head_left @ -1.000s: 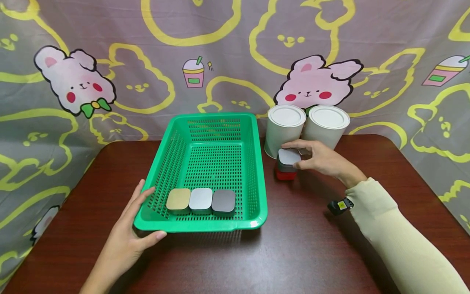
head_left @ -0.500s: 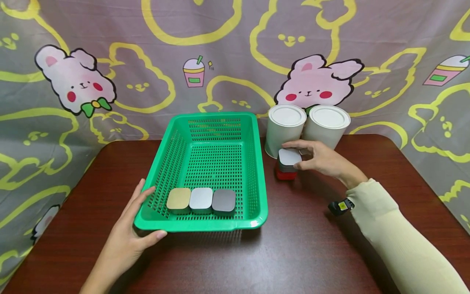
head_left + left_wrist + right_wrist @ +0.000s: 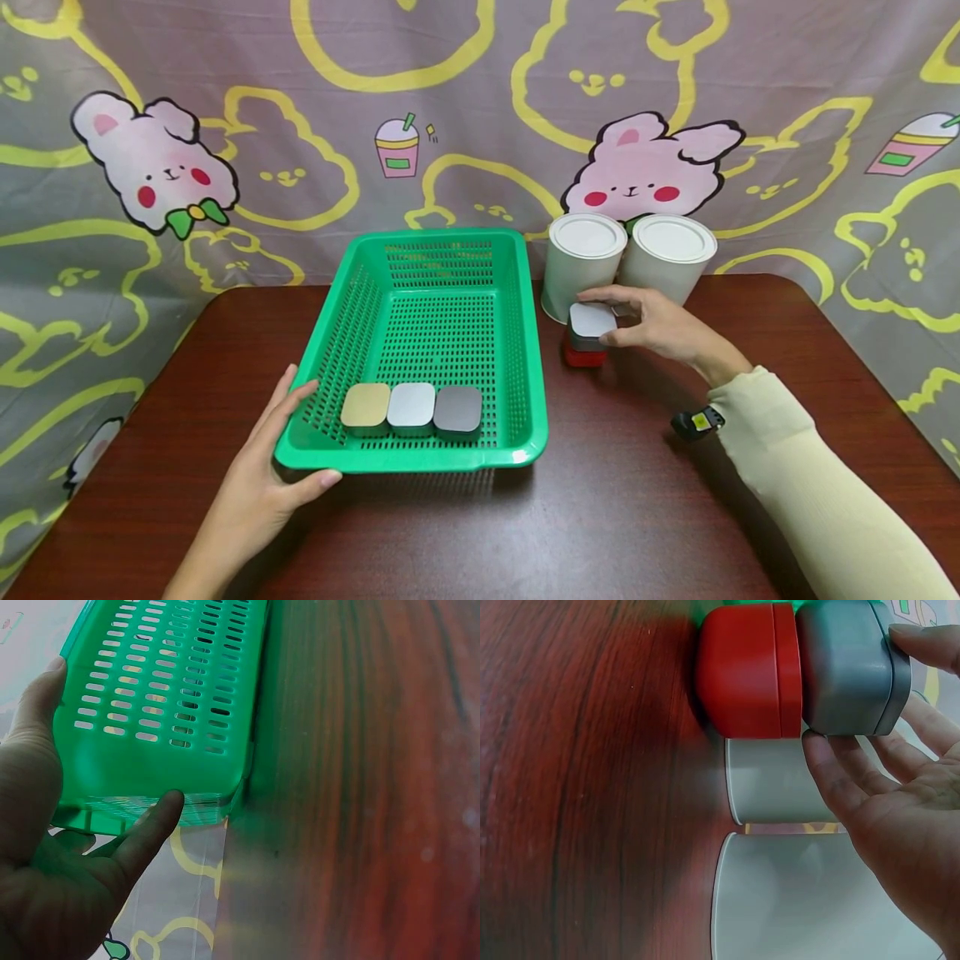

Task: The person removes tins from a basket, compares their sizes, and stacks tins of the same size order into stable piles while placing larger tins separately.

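My right hand (image 3: 652, 327) pinches a dark grey square tin with a silver lid (image 3: 592, 320) between thumb and fingers. Directly under it stands a red square tin (image 3: 584, 356) on the table, the two stacked upright. From the right wrist view, the grey tin (image 3: 847, 667) lines up with the red tin (image 3: 742, 671), fingertips near their seam. My left hand (image 3: 258, 467) holds the near left corner of the green plastic basket (image 3: 412, 460), thumb at the front rim and fingers along the left side. The left wrist view shows a finger against the basket wall (image 3: 150, 769).
Inside the basket, along its near end, sit a gold-lidded tin (image 3: 366, 406), a silver-lidded tin (image 3: 411, 405) and a dark grey-lidded tin (image 3: 458, 408) in a row. Two white canisters (image 3: 576, 279) stand behind the stack, close to the patterned cloth (image 3: 465, 108). Everything rests on a brown wooden table (image 3: 600, 500).
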{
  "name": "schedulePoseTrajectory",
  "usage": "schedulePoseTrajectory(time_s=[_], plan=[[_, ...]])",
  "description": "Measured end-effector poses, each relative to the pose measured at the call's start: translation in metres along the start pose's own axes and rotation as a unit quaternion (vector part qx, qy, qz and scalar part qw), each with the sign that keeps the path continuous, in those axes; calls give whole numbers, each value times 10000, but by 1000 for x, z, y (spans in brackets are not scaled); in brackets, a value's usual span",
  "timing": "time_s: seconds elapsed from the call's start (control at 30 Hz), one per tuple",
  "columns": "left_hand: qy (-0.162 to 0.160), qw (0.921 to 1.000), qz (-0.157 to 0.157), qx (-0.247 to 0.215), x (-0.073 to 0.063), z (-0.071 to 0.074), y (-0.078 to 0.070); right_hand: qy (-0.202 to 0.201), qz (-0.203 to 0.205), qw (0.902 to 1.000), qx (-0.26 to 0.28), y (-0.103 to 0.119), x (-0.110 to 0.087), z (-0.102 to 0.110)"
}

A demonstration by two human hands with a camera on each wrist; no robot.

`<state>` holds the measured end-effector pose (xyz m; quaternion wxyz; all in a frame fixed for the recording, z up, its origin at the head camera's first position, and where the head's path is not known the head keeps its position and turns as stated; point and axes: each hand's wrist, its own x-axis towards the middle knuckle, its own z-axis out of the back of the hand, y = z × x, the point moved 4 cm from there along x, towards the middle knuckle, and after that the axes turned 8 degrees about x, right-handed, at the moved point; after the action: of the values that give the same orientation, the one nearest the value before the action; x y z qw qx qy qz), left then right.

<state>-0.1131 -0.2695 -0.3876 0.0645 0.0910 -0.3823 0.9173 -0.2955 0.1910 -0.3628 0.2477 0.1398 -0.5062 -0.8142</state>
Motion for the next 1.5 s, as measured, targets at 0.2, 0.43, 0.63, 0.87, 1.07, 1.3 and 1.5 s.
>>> schedulePoseTrajectory(time_s=[0.2,0.43,0.63,0.87,1.07,1.3,1.5], plan=[[-5,10000,11,42,0,0,-1,-76,-5,10000,59,0,-2,2],[-13,10000,-6,19,0,0,-1,-237,-40,9995,226,6,-6,4],[-7,10000,3,9,0,0,0,-294,1,9991,314,14,-10,3],[-5,10000,8,18,0,0,0,-345,122,9988,340,37,-17,-1],[-9,10000,1,3,0,0,0,-334,358,9984,276,56,-17,-8],[-34,9999,-13,113,-1,-1,0,-311,385,9981,367,67,-15,-21],[-111,9996,-174,176,-1,-1,0,-228,603,9968,474,75,-12,-36]])
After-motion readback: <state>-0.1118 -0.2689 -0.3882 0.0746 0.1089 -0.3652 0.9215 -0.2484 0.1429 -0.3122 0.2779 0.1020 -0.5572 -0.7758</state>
